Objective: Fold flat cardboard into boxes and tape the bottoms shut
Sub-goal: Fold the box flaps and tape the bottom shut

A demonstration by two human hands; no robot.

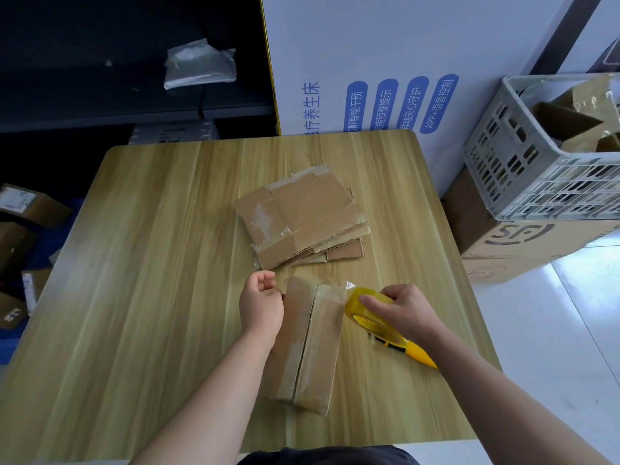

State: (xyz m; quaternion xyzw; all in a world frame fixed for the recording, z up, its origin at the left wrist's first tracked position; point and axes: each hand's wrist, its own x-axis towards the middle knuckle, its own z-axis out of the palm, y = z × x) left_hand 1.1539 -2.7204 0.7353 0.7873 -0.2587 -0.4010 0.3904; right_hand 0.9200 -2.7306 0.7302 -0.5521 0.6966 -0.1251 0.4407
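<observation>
A folded cardboard box stands bottom-up on the wooden table, its two flaps meeting at a centre seam. My left hand rests against the box's far left corner, fingers curled and pinching what looks like a clear tape end. My right hand grips a yellow tape dispenser at the box's far right corner; clear tape stretches from it over the far edge. A stack of flat cardboard lies behind the box.
A grey plastic crate holding made-up boxes sits on a large carton to the right of the table. A white printed panel stands behind. Small cartons lie on the floor at left.
</observation>
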